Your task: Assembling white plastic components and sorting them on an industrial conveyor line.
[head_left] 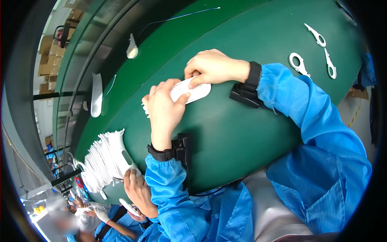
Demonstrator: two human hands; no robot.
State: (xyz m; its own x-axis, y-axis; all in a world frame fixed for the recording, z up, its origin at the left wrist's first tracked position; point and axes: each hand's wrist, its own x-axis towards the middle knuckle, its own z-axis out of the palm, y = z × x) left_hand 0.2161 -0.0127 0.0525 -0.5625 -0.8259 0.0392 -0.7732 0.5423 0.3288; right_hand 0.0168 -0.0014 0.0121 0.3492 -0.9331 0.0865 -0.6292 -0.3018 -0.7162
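Both hands point(165, 107) point(214, 66) grip a white part point(196, 93), wide green tabletop point(242, 133) between it and the near edge point(226, 181).

white piece point(198, 92): partly hidden by left fingers point(169, 84) | co-worker's head point(64, 222): blurred

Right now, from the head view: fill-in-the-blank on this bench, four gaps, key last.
1. The left hand and right hand hold a long rounded part coloured ____.
2. Exactly ____ ring-ended pieces lie on the table's right side.
3. Stacked parts lie to the ____ of the left wrist strap.
4. The person's sleeves are ____.

Missing words: white; three; left; blue.
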